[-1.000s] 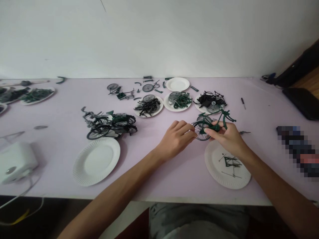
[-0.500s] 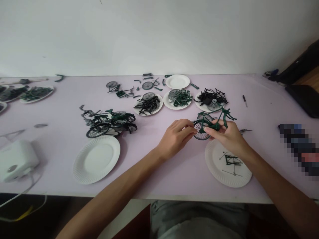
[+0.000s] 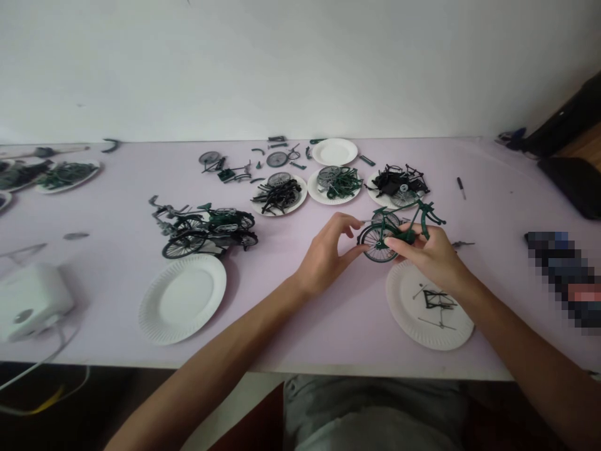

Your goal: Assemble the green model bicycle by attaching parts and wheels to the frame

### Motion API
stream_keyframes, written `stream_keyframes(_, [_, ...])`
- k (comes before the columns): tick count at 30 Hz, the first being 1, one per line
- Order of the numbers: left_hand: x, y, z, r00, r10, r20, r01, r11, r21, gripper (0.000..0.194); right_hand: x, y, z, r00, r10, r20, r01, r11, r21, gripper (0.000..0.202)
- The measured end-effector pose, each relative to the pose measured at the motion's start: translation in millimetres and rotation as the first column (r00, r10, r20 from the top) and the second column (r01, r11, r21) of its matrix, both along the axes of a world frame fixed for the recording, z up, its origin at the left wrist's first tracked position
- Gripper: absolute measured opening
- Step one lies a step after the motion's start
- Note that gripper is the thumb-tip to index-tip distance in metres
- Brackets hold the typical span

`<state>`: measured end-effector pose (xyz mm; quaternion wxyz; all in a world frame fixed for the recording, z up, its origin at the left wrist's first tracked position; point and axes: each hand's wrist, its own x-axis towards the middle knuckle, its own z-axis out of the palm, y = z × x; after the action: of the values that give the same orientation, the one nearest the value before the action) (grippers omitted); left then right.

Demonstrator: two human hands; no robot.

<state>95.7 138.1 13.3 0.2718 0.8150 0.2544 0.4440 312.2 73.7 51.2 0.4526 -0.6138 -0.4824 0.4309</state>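
1. Head view: the right hand (image 3: 432, 250) grips a green toy bicycle (image 3: 407, 237) around its middle, right of the centre; the fork points right, the wheel (image 3: 378, 244) left.
2. The left hand (image 3: 323, 257) is moderately wide, thumb and forefinger parted on either side of the wheel's outer edge; whether the fingertips touch the tyre, I cannot tell.
3. Just below the bicycle, the small-parts plate (image 3: 397, 313) lies partly under the right forearm, its near rim short of the table's front edge (image 3: 328, 372).
4. Behind the bicycle, a row of heaped plates (image 3: 303, 199) limits room towards the wall (image 3: 300, 69); the rightmost appears nearest the bicycle.
5. To the left, a broad stretch of tabletop (image 3: 277, 247) separates the left hand from the finished bicycles (image 3: 220, 220) and the white plate (image 3: 181, 300) below them.
6. To the right, a screwdriver (image 3: 461, 188) lies well apart from the right hand.
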Motion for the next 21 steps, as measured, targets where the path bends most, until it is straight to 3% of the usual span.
stream_keyframes(2, [3.0,0.5,-4.1,0.992,-0.011,0.124,0.048,0.954,-0.296,0.051,-0.9,-0.1,1.2,1.0,-0.01,0.001,0.01,1.0,-0.009,0.036])
stream_keyframes(4, [6.2,1.1,-6.0,0.976,-0.038,0.214,0.148,0.836,-0.529,0.055,-1.6,0.2,1.5,1.0,-0.015,0.0,0.015,1.0,-0.013,0.036])
stream_keyframes(7, [8.7,1.7,-4.0,0.956,-0.109,0.273,0.276,0.656,-0.702,0.046,-1.9,0.6,0.6,1.0,-0.01,-0.005,0.01,1.0,-0.018,0.037])
stream_keyframes(9, [8.5,2.1,-1.3,0.946,-0.134,0.297,0.316,0.595,-0.739,0.044,-1.8,0.4,-0.1,1.0,-0.008,-0.009,0.008,1.0,-0.025,0.037])
stream_keyframes(21, [5.5,5.6,1.6,0.946,-0.133,0.296,0.313,0.612,-0.726,0.046,-1.5,0.1,-2.3,1.0,0.023,0.01,-0.023,1.0,-0.008,0.036])
